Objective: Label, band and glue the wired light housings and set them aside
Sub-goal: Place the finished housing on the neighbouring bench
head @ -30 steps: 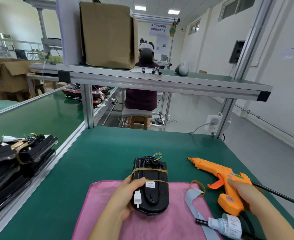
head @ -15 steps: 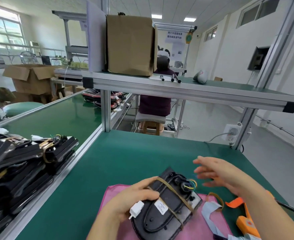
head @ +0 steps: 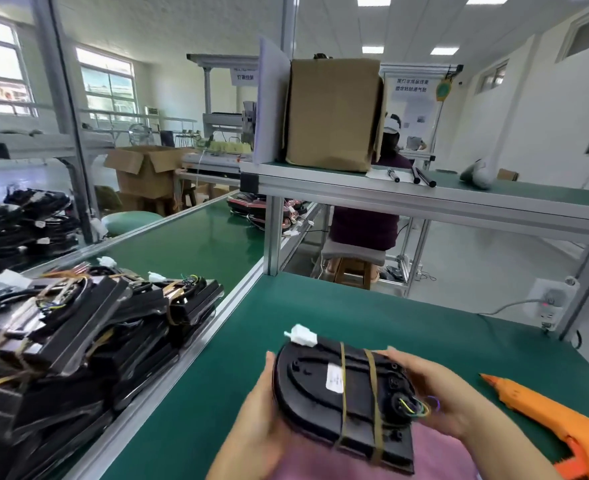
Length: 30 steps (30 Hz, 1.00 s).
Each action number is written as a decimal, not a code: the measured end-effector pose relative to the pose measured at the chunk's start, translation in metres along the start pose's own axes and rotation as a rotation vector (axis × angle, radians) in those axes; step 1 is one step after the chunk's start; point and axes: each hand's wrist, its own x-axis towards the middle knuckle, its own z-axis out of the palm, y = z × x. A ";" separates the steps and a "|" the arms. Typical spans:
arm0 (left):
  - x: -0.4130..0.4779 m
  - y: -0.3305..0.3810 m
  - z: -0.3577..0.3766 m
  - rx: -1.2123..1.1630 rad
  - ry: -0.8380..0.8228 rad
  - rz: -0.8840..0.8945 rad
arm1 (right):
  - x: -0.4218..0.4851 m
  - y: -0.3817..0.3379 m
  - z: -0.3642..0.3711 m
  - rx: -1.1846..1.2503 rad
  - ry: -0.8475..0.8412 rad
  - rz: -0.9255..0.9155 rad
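Note:
A black wired light housing (head: 341,400) with a white label, two tan rubber bands, a white connector and coloured wires is lifted above the green table (head: 355,317). My left hand (head: 255,427) holds its rounded left end from beneath. My right hand (head: 435,393) grips its right end by the wires. An orange glue gun (head: 549,417) lies on the table to the right, apart from both hands. A pile of banded black housings (head: 78,334) fills the conveyor at the left.
A pink cloth (head: 435,459) lies under the housing. An aluminium rail (head: 189,348) divides the table from the green conveyor. A shelf overhead carries a cardboard box (head: 334,112). A person sits behind. A power strip (head: 549,303) hangs on the right post.
My right hand let go of the glue gun and took the housing's right end. Both hands lifted and turned the housing. My view swung left toward the pile.

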 end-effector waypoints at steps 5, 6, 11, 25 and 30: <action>-0.013 -0.034 0.020 0.058 0.149 0.024 | 0.027 0.007 0.038 0.156 0.208 -0.082; -0.015 -0.038 0.028 0.045 0.162 0.072 | 0.032 0.009 0.048 0.166 0.225 -0.085; -0.016 -0.021 0.026 -0.082 0.371 0.369 | 0.051 0.013 0.088 0.176 0.226 -0.063; 0.002 0.096 0.002 0.098 0.644 0.919 | 0.139 -0.054 0.195 0.226 0.114 -0.034; 0.001 0.101 -0.008 0.286 0.744 1.023 | 0.174 -0.061 0.240 0.220 0.048 0.044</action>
